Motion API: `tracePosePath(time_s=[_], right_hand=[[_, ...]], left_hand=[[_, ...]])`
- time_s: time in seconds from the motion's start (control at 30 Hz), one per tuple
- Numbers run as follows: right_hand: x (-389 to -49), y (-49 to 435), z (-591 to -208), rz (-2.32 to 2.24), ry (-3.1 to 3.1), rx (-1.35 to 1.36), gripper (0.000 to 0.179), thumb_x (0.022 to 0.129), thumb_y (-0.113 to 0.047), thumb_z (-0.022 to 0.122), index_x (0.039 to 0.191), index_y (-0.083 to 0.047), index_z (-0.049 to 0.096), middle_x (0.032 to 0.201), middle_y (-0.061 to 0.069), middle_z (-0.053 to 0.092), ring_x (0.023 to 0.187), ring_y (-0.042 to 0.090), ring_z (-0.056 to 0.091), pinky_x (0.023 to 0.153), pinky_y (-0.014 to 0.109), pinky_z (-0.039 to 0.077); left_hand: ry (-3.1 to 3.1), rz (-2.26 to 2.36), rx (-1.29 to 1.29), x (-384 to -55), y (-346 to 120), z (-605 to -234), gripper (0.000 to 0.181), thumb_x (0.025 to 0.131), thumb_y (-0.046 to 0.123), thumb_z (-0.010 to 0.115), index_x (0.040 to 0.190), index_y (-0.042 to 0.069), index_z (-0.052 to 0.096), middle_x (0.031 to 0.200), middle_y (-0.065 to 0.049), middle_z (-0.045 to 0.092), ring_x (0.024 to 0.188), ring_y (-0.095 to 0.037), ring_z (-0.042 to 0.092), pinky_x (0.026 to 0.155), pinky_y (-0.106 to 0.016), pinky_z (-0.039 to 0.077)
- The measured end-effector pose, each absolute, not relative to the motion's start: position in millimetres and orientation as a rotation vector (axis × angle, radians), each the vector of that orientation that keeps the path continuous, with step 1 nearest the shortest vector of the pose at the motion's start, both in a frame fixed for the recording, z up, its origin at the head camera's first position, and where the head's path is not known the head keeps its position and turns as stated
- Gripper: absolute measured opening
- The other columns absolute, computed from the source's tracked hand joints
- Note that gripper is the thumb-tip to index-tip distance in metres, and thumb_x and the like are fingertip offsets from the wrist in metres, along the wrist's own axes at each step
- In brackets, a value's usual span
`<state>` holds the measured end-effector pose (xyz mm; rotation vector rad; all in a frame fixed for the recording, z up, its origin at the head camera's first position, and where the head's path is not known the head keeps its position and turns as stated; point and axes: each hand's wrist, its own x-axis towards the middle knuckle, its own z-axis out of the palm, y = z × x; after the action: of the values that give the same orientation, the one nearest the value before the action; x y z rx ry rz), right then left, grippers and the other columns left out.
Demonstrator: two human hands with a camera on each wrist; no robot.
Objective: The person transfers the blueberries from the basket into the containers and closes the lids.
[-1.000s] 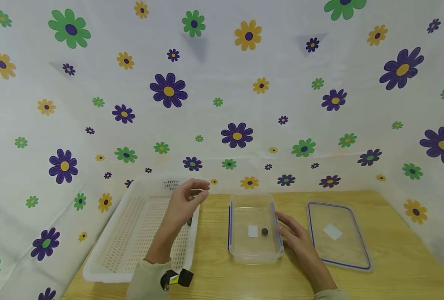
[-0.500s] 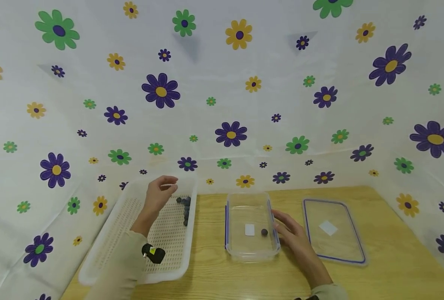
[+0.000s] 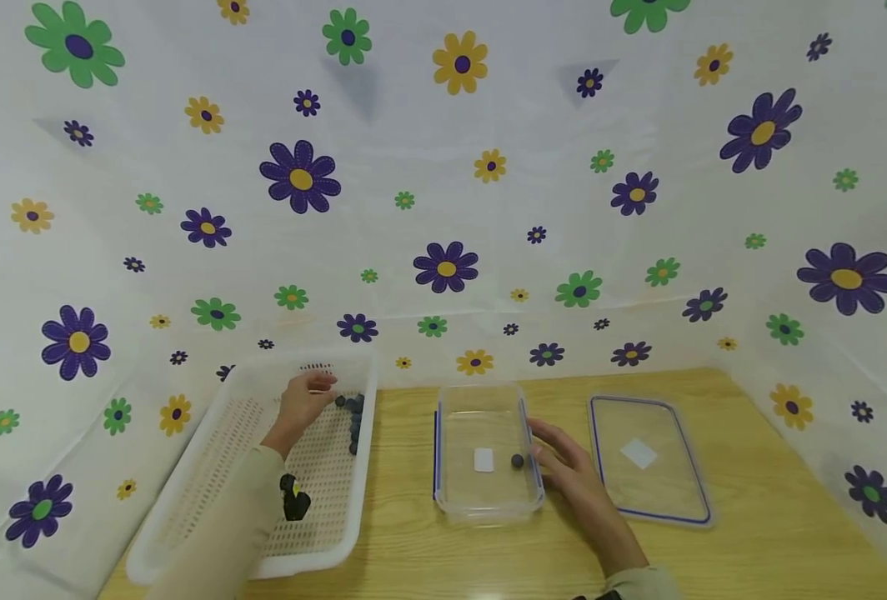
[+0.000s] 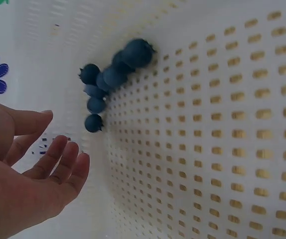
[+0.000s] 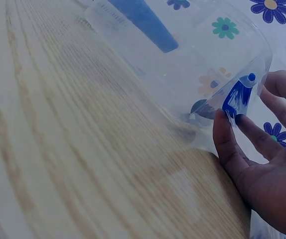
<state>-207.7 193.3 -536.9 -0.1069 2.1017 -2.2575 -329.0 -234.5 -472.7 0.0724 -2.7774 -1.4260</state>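
Observation:
My left hand (image 3: 299,410) hangs inside the white perforated basket (image 3: 139,546), holding nothing. In the left wrist view its fingers (image 4: 72,167) are loosely bent, thumb and fingertips apart, beside a cluster of several blueberries (image 4: 115,76). The berries lie along the basket's right wall in the head view. At the middle of the table my right hand (image 3: 574,479) rests its fingertips against the right side of a clear plastic box (image 3: 488,507) with blue latches. Its thumb and fingers touch near the blue latch (image 5: 238,97) in the right wrist view. A single blueberry (image 3: 517,461) sits inside the box.
To the right lies the box's clear lid (image 3: 657,475), with a blue seal and a white label. A white label (image 3: 483,460) also shows on the box's floor. Behind the wooden table (image 3: 413,550) hangs a white flowered cloth (image 3: 383,250).
My left hand has moved from the basket's right rim leftward and down into it, uncovering the blueberries. The right hand stays at the box while the head view shifts slightly.

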Motion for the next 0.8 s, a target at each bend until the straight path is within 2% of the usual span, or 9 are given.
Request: tracePosePath(time_s=[0.2,0.37,0.63,0.8], right_hand=[[-206.8,192.7,-537.4,-2.279,2.089,-0.075,0.048,0.103,-0.024,0.063,0.149,-0.015,0.052,0.158,0.008,0.042,0.135,0.039,0.049,0.095,0.045,0.055],[-206.5,190.8,-538.6,-2.281,2.088,-0.081,0.048,0.103,-0.025,0.063,0.149,-0.016,0.053,0.158,0.009,0.042,0.136,0.039,0.05,0.094,0.043,0.056],[-207.4,189.1,-538.1,-2.301,2.07,-0.095,0.048,0.103,-0.024,0.064,0.148,-0.013,0.054,0.158,0.012,0.042,0.136,0.041,0.048,0.096,0.045,0.055],[-208.4,190.8,-536.9,-2.306,2.079,-0.095,0.046,0.103,-0.023,0.064,0.147,-0.014,0.055,0.158,0.012,0.043,0.135,0.041,0.05,0.094,0.044,0.056]], left_hand=[[-2.854,-1.389,0.051,-339.2,-239.7,-487.9,0.033,0.097,0.002,0.063,0.128,-0.007,0.061,0.127,-0.03,0.061,0.116,-0.045,0.06,0.088,-0.052,0.054],[-2.865,-1.39,0.067,-342.2,-240.5,-499.6,0.03,0.092,-0.004,0.064,0.122,-0.008,0.065,0.119,-0.029,0.065,0.109,-0.042,0.063,0.085,-0.048,0.056],[-2.891,-1.233,0.049,-344.2,-238.3,-503.4,0.023,0.086,-0.006,0.066,0.109,-0.008,0.069,0.104,-0.024,0.068,0.1,-0.039,0.062,0.085,-0.053,0.051],[-2.896,-1.261,0.063,-344.8,-237.2,-502.9,0.023,0.084,-0.006,0.066,0.107,-0.008,0.068,0.104,-0.025,0.067,0.098,-0.039,0.06,0.084,-0.053,0.051]])
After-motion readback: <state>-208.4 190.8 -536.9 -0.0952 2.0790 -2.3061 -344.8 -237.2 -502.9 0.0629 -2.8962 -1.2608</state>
